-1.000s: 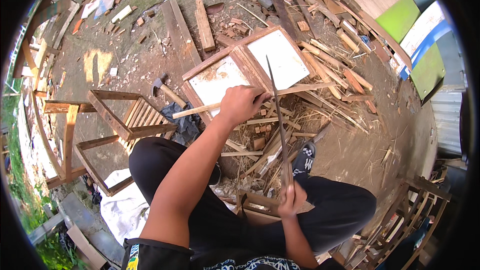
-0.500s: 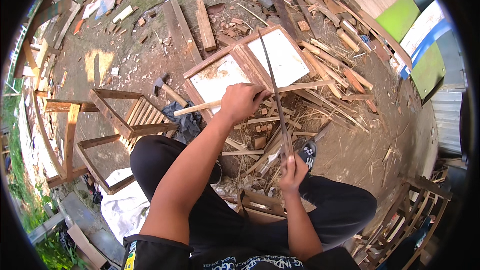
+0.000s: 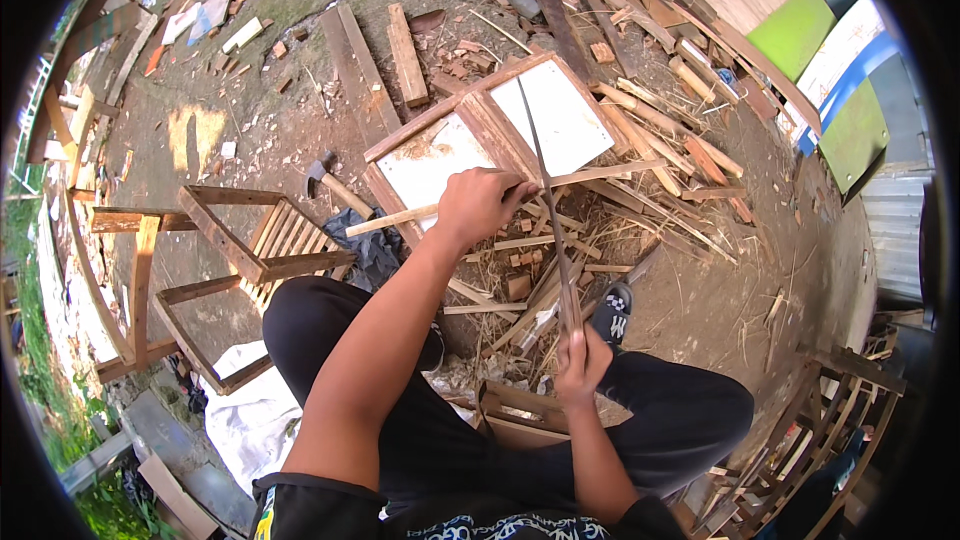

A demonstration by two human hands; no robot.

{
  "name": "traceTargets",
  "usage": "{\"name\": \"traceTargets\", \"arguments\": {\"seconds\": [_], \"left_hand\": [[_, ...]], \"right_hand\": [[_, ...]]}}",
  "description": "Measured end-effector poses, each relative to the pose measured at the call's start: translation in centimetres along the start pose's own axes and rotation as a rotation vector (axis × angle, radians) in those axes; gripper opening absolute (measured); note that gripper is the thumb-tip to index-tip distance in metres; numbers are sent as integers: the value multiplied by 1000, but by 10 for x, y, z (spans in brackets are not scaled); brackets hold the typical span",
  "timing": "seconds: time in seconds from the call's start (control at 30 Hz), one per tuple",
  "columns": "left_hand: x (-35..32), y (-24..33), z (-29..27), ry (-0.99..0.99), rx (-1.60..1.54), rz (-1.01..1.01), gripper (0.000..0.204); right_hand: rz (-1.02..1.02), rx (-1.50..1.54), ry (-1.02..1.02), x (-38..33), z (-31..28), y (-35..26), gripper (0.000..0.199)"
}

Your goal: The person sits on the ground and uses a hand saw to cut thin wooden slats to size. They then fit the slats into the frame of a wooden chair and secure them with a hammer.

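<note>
Outdoors on bare brown dirt ground (image 3: 250,130), littered with scrap boards, offcuts and splinters; green and blue painted panels (image 3: 800,35) leaning at the upper right. Seated, black-trousered legs bent, one patterned black shoe (image 3: 612,310) planted among the chips.

Left hand (image 3: 480,202) extended forward, fingers curled and clamped around a long thin pale wooden strip (image 3: 590,176) lying roughly crosswise, its near end poking out to the left of the fist toward a black cloth (image 3: 370,245). Right hand (image 3: 580,365) low and close to the body, closed around the lower end of a long narrow dark blade (image 3: 545,205) rising away from it, slightly tilted left. Blade crossing the strip just right of the left hand, apparently touching it there; tip over a white-panelled wooden frame (image 3: 480,130) lying flat behind.

Slatted wooden chair frame (image 3: 250,245) on its side at the left, a small axe with wooden handle (image 3: 335,185) just beyond it. Unfinished wooden piece (image 3: 520,415) between the knees.
</note>
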State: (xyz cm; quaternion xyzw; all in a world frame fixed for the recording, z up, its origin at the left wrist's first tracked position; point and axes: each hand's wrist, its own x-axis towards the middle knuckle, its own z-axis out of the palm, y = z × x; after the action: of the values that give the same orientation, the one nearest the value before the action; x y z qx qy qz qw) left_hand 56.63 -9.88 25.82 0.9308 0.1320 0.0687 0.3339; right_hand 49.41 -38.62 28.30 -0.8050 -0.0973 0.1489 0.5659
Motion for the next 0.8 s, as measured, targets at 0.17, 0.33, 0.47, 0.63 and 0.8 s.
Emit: {"name": "traceTargets", "arguments": {"seconds": [0.17,0.33,0.47,0.63,0.8], "left_hand": [[-7,-6,2,56,8,9,36],[-5,6,5,19,3,21,36],[-8,0,1,83,-72,20,29],[-6,1,5,63,-12,55,35],[-4,-1,3,14,34,38,36]], "right_hand": [[54,-42,65,-96,-38,7,41],[-48,4,12,37,8,0,37],[-126,116,-14,44,10,-40,22],[-21,119,-8,-1,-6,-11,20],[-217,-108,62,4,-6,-4,23]]}}
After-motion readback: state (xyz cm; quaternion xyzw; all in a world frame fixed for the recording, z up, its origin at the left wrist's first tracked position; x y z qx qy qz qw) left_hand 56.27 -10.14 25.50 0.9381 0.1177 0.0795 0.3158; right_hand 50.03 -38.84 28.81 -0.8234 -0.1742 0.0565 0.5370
